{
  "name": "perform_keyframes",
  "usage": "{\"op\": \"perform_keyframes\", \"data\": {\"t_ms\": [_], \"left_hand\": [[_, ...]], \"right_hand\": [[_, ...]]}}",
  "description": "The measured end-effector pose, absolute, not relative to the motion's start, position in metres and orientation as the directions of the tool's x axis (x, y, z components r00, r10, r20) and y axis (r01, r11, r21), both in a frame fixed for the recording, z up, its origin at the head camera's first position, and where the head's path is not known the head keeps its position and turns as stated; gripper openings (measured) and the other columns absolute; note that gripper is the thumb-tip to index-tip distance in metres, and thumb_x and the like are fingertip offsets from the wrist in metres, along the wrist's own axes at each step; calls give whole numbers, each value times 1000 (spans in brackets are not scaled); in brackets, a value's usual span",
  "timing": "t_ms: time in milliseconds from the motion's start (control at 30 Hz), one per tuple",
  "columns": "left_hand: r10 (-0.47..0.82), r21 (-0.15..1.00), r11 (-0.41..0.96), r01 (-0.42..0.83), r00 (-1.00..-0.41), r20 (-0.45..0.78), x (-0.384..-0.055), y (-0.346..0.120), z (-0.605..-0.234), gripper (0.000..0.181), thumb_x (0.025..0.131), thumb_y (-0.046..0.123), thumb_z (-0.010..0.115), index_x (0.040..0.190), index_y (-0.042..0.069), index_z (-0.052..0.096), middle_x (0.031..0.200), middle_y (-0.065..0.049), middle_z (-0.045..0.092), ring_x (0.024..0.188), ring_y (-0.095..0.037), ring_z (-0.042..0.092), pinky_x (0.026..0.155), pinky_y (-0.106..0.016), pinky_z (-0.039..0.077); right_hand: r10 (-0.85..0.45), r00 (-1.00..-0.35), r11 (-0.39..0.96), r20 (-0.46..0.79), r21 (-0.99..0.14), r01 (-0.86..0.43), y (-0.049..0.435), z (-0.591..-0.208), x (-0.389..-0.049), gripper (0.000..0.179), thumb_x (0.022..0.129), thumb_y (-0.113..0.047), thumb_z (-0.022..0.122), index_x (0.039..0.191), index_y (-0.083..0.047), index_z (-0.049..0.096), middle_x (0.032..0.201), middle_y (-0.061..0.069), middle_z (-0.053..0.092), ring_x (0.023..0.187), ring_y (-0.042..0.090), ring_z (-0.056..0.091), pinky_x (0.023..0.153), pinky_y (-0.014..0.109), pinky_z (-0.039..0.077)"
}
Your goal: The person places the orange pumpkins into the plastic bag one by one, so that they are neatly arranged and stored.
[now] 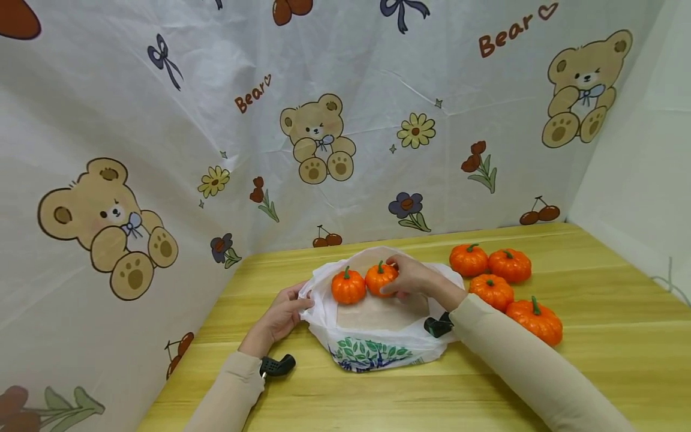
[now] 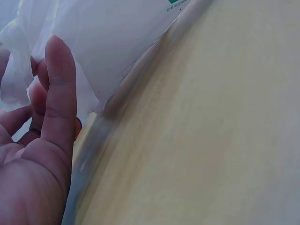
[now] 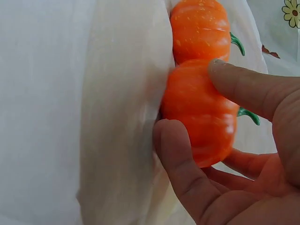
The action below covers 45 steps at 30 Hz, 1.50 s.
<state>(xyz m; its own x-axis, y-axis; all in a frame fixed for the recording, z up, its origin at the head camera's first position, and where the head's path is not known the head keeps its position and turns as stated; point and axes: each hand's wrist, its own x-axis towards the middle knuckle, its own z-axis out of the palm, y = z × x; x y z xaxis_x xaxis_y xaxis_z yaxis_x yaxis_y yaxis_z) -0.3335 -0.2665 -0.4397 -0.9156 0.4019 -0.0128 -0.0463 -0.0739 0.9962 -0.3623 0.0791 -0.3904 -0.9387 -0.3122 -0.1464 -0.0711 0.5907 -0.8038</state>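
Observation:
A white plastic bag (image 1: pixel 324 318) with a green leaf print lies wide-mouthed on the table. At its left edge my left hand (image 1: pixel 284 313) grips the rim, and in the left wrist view the thin film (image 2: pixel 18 70) passes between thumb and fingers. Inside the mouth, my right hand (image 1: pixel 412 277) holds a small orange toy pumpkin (image 1: pixel 379 279) with a green stem. The right wrist view has thumb and fingers around this pumpkin (image 3: pixel 201 112). Another pumpkin (image 1: pixel 348 287) sits in the bag just left of it, right up against it in the right wrist view.
Right of the bag, several more pumpkins stand grouped: one at the back (image 1: pixel 468 260), one beside it (image 1: pixel 510 266), one in the middle (image 1: pixel 491 291) and a larger one in front (image 1: pixel 535 321). A bear-printed sheet (image 1: pixel 367 210) hangs behind the wooden table (image 1: pixel 345 402).

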Motion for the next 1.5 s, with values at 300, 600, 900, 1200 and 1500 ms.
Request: {"op": "perform_keyframes", "data": {"t_ms": [300,600,900,1200,1500], "left_hand": [[391,995,-79,-60,-920,-24,-332,-265,-441,68,95,-4,59,158,-4,33,138,-10,58,112,-14,67,92,-30,62],[388,996,-75,-53,-921,-20,-332,-267,-441,68,96,-4,58,158,-3,32,139,-8,57,113,-13,66,93,-29,61],[385,995,-83,-57,-923,-21,-332,-265,-441,67,96,-5,58,158,-3,34,136,-7,58,112,-13,67,92,-28,62],[369,995,-81,-51,-929,-18,-332,-265,-442,66,95,-5,57,158,-4,33,134,-7,59,110,-13,67,91,-28,62],[363,996,-77,-55,-931,-23,-332,-266,-439,66,96,-6,56,158,-3,34,134,-7,59,110,-13,68,90,-28,62]], "right_hand": [[-363,-918,620,-161,-777,-109,92,-377,-352,80,87,-25,81,153,-6,39,152,25,44,78,24,65,79,32,63],[-404,-904,604,-137,-782,-152,100,-358,-331,76,89,-26,79,153,-9,41,152,24,48,94,34,70,80,34,64],[-450,-891,597,-58,-761,-252,117,-348,-304,72,90,-30,80,150,-8,46,148,24,54,92,26,71,81,38,64],[-480,-877,613,19,-708,-351,141,-340,-284,65,91,-37,79,145,-12,53,138,18,63,102,27,71,85,39,63],[-517,-854,564,56,-728,-389,173,-339,-272,61,93,-36,76,145,-12,52,135,12,65,108,24,70,94,44,62]]}}
